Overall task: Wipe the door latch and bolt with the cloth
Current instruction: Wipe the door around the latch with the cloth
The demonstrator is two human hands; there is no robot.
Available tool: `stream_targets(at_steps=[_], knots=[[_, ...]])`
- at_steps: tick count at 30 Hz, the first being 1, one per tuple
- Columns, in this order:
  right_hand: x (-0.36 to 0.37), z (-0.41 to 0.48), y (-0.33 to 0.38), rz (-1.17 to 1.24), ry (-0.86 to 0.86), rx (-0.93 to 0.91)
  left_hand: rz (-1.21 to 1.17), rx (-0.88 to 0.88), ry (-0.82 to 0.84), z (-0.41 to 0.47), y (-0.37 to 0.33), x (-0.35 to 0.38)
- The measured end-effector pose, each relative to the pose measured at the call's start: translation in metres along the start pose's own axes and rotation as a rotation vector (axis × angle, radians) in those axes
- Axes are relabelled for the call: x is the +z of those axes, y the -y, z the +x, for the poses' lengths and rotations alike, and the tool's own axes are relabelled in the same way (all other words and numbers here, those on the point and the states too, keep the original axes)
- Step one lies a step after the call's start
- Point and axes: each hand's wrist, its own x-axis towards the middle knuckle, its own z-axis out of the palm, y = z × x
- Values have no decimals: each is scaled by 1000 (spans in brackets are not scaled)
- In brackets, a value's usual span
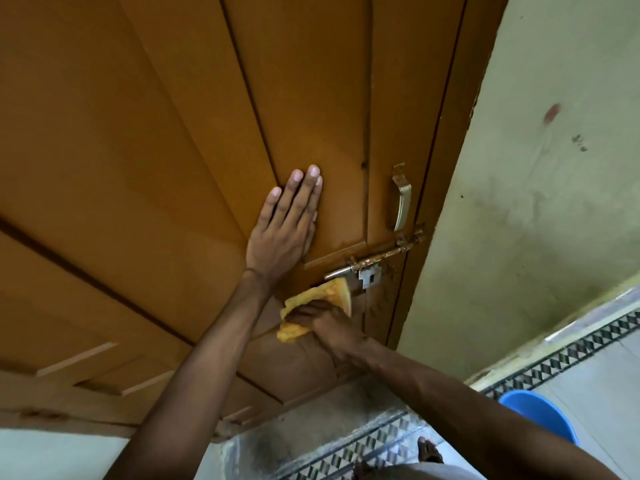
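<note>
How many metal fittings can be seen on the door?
2. The pull handle stands upright near the door's right edge. The sliding bolt lies just below it, above the cloth. The cloth may hide part of its latch plate.

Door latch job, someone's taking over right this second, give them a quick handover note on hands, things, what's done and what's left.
Left hand: open, palm flat on the door, bracing it.
Right hand: clenched on the yellow cloth, just below the bolt's free end.
Bolt: slid across toward the frame, with the latch plate hanging under it; the cloth's top edge is at the bolt's handle end, contact unclear.
Pull handle sits above the bolt.
Done: cannot tell how much is wiped.
Left: wipe along the bolt and the latch plate.
</note>
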Motion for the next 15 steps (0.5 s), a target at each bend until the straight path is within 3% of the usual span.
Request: stream_targets(at_steps=[1, 4, 10, 13, 15], knots=[[0, -2, 4, 44, 46, 27, -3, 7, 2, -1, 0, 0], [-13, -26, 16, 257, -89, 199, 26, 20, -9, -2, 1, 2], [-56, -61, -9, 162, -593, 526, 55, 31, -9, -3, -2, 5], [-66, -37, -10, 76, -535, 644, 54, 17, -11, -4, -3, 5], [-62, -16, -1, 45, -417, 586, 44, 15, 2, -4, -2, 4]])
